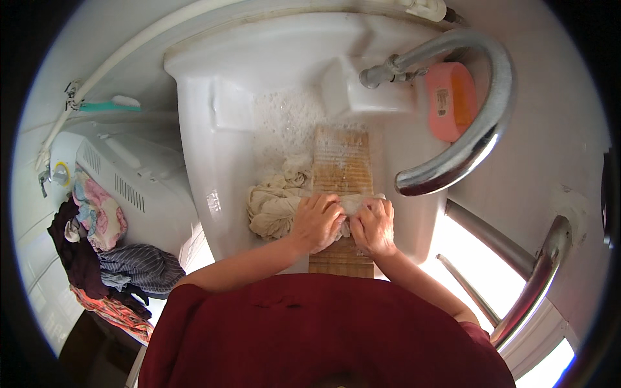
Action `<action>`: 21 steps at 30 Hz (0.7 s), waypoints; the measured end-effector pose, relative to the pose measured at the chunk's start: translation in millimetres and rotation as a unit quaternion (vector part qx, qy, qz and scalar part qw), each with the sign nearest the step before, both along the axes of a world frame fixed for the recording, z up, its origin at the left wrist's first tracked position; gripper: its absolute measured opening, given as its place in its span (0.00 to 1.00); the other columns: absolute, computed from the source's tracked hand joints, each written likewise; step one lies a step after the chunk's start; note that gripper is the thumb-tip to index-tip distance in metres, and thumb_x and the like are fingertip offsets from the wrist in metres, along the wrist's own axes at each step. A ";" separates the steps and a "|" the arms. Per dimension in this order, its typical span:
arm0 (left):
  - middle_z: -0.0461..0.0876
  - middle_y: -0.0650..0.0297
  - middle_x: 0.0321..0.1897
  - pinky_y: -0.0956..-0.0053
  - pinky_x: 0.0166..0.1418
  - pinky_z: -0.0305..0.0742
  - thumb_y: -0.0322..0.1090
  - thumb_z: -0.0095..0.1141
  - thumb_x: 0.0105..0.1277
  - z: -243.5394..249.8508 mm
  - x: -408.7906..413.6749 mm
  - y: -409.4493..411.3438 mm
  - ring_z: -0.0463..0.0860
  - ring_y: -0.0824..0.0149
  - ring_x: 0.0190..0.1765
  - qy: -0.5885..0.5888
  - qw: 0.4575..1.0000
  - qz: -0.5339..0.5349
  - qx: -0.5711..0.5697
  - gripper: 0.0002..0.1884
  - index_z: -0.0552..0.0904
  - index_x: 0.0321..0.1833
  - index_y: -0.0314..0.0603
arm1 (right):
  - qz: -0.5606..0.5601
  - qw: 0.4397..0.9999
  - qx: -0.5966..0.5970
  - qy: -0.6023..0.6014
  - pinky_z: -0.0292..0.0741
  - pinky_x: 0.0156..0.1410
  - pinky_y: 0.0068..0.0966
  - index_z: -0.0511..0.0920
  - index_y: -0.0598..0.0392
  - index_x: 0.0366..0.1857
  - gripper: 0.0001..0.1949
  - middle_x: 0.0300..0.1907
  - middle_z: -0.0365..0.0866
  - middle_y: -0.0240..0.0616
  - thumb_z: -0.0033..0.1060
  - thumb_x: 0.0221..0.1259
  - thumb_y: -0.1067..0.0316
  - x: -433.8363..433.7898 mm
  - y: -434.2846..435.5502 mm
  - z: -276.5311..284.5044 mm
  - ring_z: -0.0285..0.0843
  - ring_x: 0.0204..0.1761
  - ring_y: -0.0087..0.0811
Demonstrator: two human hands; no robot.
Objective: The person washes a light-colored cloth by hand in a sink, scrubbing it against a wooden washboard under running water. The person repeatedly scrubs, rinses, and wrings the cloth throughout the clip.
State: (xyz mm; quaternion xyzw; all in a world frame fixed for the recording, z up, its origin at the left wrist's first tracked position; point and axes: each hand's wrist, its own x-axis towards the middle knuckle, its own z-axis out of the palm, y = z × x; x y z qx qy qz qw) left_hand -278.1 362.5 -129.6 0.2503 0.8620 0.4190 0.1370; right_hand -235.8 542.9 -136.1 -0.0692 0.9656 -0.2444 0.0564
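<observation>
A wet cream cloth lies bunched in a white ceramic sink, its right end drawn across a ridged wooden washboard. My left hand grips that cloth over the board's left half. Close beside it, my right hand is closed on the cloth's right end near the board's right edge. The washboard leans in the sink and its near end reaches toward my red shirt. Soap suds cover the sink floor beyond the cloth and wet the board's far end.
A curved metal faucet arches over the sink's right side. Behind it sits a pink plastic container with a label. At left, several garments lie by a white appliance, and a teal brush hangs from a pipe. Metal rails stand at lower right.
</observation>
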 end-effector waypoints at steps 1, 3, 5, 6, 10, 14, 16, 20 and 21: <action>0.79 0.52 0.42 0.58 0.50 0.70 0.33 0.55 0.60 -8.2 11.3 4.1 0.78 0.50 0.47 0.066 0.997 0.030 -0.022 0.11 0.78 0.45 0.39 | 0.006 1.000 0.027 0.007 0.71 0.55 0.42 0.77 0.52 0.43 0.14 0.46 0.77 0.43 0.59 0.51 0.70 4.0 -3.2 -0.7 0.76 0.45 0.46; 0.82 0.55 0.39 0.56 0.48 0.70 0.35 0.53 0.63 -49.2 -25.2 32.9 0.81 0.54 0.41 0.019 0.993 0.089 -0.073 0.08 0.78 0.43 0.42 | -0.053 0.997 0.059 -0.013 0.74 0.49 0.37 0.75 0.51 0.46 0.16 0.46 0.78 0.41 0.60 0.49 0.75 -24.0 12.1 -87.4 0.77 0.43 0.42; 0.82 0.55 0.41 0.54 0.50 0.69 0.35 0.52 0.64 -68.3 -61.5 49.2 0.81 0.55 0.43 0.048 0.990 0.111 -0.077 0.10 0.78 0.46 0.43 | -0.107 0.985 0.062 -0.124 0.73 0.54 0.41 0.77 0.51 0.44 0.12 0.49 0.78 0.42 0.58 0.55 0.67 -84.8 5.1 -49.2 0.76 0.48 0.45; 0.82 0.56 0.41 0.53 0.51 0.68 0.35 0.52 0.64 -72.4 -70.4 53.5 0.81 0.55 0.44 0.064 0.987 0.122 -0.088 0.11 0.78 0.48 0.43 | -0.131 0.973 0.065 -0.177 0.73 0.56 0.43 0.78 0.51 0.44 0.11 0.50 0.78 0.42 0.57 0.58 0.63 -115.7 1.2 -28.4 0.76 0.51 0.46; 0.82 0.56 0.43 0.52 0.53 0.66 0.36 0.53 0.63 -17.5 -68.0 37.7 0.79 0.54 0.49 -0.186 0.970 0.006 -0.154 0.15 0.77 0.51 0.43 | -0.129 0.973 0.004 -0.190 0.70 0.58 0.42 0.78 0.55 0.47 0.17 0.49 0.78 0.50 0.54 0.58 0.58 -64.5 13.3 -44.4 0.74 0.50 0.51; 0.82 0.57 0.44 0.55 0.55 0.65 0.37 0.58 0.59 -6.7 17.7 -0.2 0.77 0.54 0.52 0.073 0.997 0.030 -0.001 0.18 0.77 0.53 0.43 | -0.021 0.999 -0.036 0.014 0.70 0.53 0.45 0.77 0.56 0.47 0.19 0.46 0.77 0.52 0.56 0.51 0.59 4.9 -7.5 29.2 0.73 0.48 0.51; 0.81 0.57 0.45 0.56 0.55 0.65 0.33 0.58 0.58 -16.6 8.7 11.9 0.77 0.54 0.52 0.032 0.998 0.040 -0.047 0.19 0.76 0.53 0.42 | -0.056 0.995 -0.030 0.074 0.71 0.49 0.47 0.77 0.53 0.43 0.16 0.43 0.79 0.51 0.56 0.53 0.58 -11.7 -8.3 -14.4 0.75 0.42 0.51; 0.81 0.56 0.46 0.57 0.54 0.65 0.31 0.56 0.59 -61.5 -76.8 47.2 0.77 0.53 0.54 -0.021 0.985 0.032 -0.169 0.22 0.74 0.58 0.39 | -0.168 0.964 -0.050 -0.203 0.71 0.54 0.48 0.78 0.55 0.41 0.15 0.44 0.80 0.50 0.48 0.65 0.55 -97.0 2.3 -46.7 0.77 0.47 0.49; 0.81 0.55 0.46 0.58 0.54 0.65 0.31 0.55 0.60 -84.1 -70.5 44.9 0.76 0.53 0.54 0.013 0.984 0.050 -0.170 0.22 0.73 0.59 0.40 | -0.139 0.980 0.008 -0.141 0.71 0.55 0.48 0.78 0.56 0.41 0.14 0.44 0.80 0.49 0.47 0.66 0.56 -91.9 0.6 -70.4 0.77 0.48 0.49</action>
